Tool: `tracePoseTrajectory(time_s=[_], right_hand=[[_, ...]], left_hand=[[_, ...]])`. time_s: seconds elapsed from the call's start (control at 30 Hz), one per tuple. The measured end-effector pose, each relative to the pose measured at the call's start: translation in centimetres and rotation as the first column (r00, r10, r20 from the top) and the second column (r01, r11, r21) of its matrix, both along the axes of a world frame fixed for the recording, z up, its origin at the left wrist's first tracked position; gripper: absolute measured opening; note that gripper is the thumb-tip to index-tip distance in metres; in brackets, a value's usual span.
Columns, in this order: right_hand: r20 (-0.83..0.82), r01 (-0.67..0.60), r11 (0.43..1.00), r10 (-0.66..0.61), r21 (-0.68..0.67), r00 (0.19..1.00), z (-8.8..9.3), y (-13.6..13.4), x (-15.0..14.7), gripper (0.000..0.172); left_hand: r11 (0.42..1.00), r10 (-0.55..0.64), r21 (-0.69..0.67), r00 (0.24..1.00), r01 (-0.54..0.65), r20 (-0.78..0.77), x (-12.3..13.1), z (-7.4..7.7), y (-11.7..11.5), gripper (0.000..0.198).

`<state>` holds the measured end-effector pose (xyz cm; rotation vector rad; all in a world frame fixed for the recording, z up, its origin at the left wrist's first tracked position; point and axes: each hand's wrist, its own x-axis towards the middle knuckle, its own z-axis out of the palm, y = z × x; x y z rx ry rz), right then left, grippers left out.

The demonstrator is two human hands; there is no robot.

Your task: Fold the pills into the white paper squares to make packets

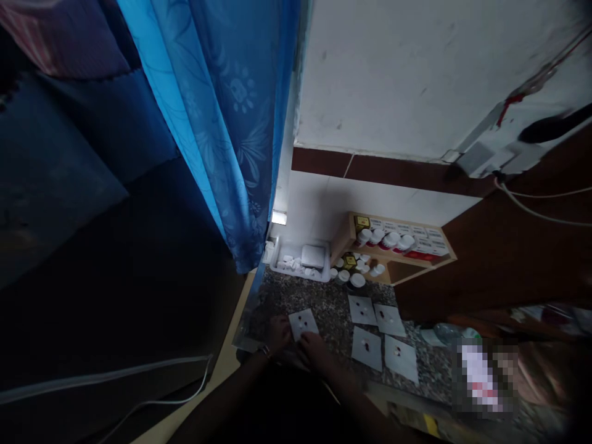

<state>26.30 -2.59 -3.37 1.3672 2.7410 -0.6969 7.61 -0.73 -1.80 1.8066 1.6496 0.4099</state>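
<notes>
My left hand (279, 335), with a wristwatch (264, 351) on its wrist, holds the left edge of a white paper square (303, 324) on a speckled granite counter (324, 311). My right hand (314, 348) grips the same square at its lower edge. Small dark and red items lie on this paper, too small to identify. Several similar paper squares (366, 348) lie to the right of my hands, each with small items at its centre.
Behind the papers stands a wooden shelf (393, 246) of white-capped bottles and small boxes, beside a white tray (300, 262) of small white items. A blue curtain (208, 105) hangs at the left. A plastic bottle (448, 333) lies at the right, near a pixelated patch.
</notes>
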Motion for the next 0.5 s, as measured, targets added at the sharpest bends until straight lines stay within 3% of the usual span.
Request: tracePoseTrajectory(time_s=[0.1, 0.17, 0.33, 0.5], right_hand=[[-0.054, -0.063, 0.997, 0.061, -0.036, 0.997, -0.4, -0.2, -0.6, 0.027], [-0.102, -0.047, 0.998, 0.041, -0.051, 0.994, -0.5, -0.1, -0.6, 0.028], [-0.133, 0.113, 0.992, -0.118, -0.048, 0.984, 0.2, 2.3, -1.6, 0.034], [-0.070, 0.030, 1.000, -0.029, 0.004, 0.997, 0.8, 4.2, -3.5, 0.032]], left_hand=[[0.942, -0.337, -0.071, 0.927, 0.329, -0.168, -1.0, 0.6, -0.9, 0.037], [0.888, -0.456, -0.175, 0.861, 0.425, -0.227, -1.4, 1.0, -1.2, 0.045], [0.864, -0.501, -0.204, 0.824, 0.460, -0.264, -1.4, 1.3, -1.3, 0.046], [0.865, -0.494, -0.229, 0.839, 0.447, -0.228, -1.3, 0.2, -0.9, 0.036]])
